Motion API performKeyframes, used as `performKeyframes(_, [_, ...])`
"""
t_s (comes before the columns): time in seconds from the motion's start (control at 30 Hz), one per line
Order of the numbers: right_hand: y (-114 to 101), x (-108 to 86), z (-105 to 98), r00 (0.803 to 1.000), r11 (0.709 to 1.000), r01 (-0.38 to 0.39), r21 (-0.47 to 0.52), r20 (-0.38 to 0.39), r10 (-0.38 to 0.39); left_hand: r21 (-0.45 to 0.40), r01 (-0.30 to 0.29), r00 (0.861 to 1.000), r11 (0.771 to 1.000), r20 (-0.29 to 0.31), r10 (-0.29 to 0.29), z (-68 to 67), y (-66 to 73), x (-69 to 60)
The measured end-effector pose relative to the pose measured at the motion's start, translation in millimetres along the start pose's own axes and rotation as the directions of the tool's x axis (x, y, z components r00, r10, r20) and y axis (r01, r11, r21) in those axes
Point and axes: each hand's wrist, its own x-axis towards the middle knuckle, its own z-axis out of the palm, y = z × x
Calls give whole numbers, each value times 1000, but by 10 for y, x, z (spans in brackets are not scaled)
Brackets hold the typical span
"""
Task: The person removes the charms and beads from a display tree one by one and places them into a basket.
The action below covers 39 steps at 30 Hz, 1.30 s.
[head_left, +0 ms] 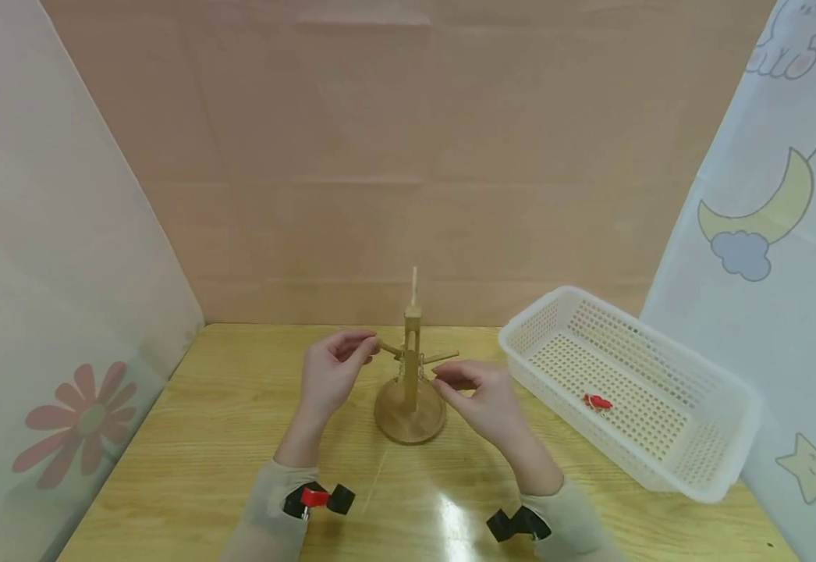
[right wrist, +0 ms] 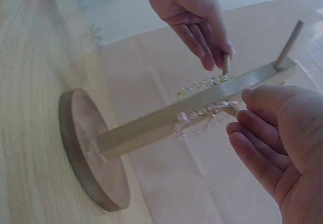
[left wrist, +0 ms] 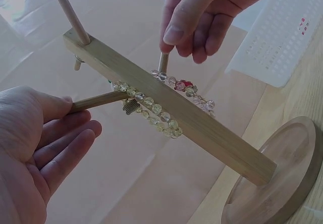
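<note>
A wooden jewelry stand [head_left: 410,406] has an upright post on a round base, a top peg and side pegs. My left hand [head_left: 331,371] pinches the end of the left peg [left wrist: 96,102] between thumb and index finger. A bracelet of clear yellowish beads [left wrist: 159,112] with a gold-coloured charm hangs there. On the post's other side hangs a bracelet of pinkish beads [right wrist: 194,114] with a red piece. My right hand [head_left: 481,398] has its thumb and curled fingers beside the right peg [head_left: 443,357]; whether they grip peg or beads is unclear.
A white perforated basket [head_left: 633,312] stands at the right of the wooden table [head_left: 239,406], holding a small red item [head_left: 597,401]. A small ring-like piece [left wrist: 78,61] is near the post's top. Printed cloth hangs at both sides, plain cloth behind.
</note>
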Motion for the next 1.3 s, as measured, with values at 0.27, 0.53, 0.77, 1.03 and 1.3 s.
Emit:
performKeyframes(0.27, [-56, -34, 166, 997, 992, -80, 101, 2, 80, -8, 1, 1000, 1000, -3, -1, -7, -10, -1])
performKeyframes(0.53, [-45, -60, 279, 988, 983, -137, 121, -57, 145, 2, -14, 1000, 1000, -2, 14, -14, -16, -6])
performKeyframes(0.77, [-34, -81, 348, 974, 972, -195, 132, -92, 208, 8, -15, 1000, 1000, -3, 15, -4, -20, -8])
performKeyframes(1.03, [9, -112, 406, 960, 974, -178, 142, -190, 204, 16, -12, 1000, 1000, 0, 12, -5, -30, -6])
performKeyframes(1.3, [35, -121, 458, 951, 979, -141, 150, -255, 176, 14, -22, 1000, 1000, 2, 22, 2, -23, 0])
